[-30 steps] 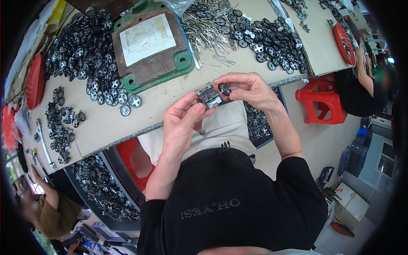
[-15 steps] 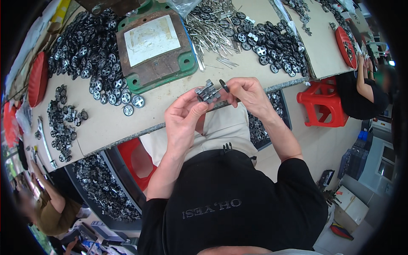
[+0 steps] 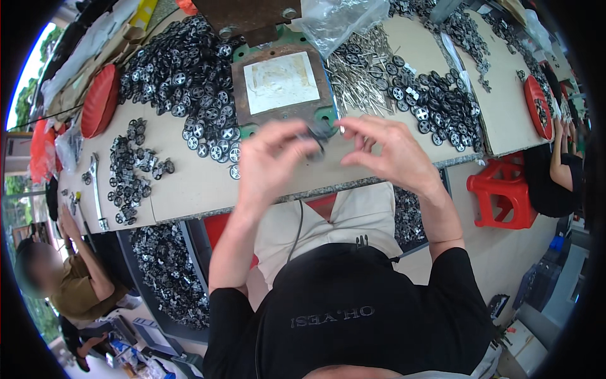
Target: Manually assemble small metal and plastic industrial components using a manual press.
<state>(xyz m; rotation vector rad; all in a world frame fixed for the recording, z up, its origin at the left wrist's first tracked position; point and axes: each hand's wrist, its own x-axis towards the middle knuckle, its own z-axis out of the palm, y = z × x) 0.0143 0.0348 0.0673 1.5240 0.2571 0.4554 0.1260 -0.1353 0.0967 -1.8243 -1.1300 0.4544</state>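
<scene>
Since a moment ago, both hands have been lifted from just above the lap to the table [image 3: 189,189] edge, so the small dark assembled part [image 3: 314,140] is now held in front of the green-rimmed press plate [image 3: 282,85]; by this judgement, the fitting in the air is finished and the piece is being carried toward the plate. The left hand [image 3: 270,161] is curled nearly closed, and the part is pinched between its thumb and fingertips, though motion blur hides the exact grip. The right hand [image 3: 386,151] is half open, its fingers spread and bent just beside the part; whether anything is touched by it cannot be told. Heaps of black wheels [image 3: 183,69] and a bundle of metal pins [image 3: 356,69] are seen on either side of the plate
</scene>
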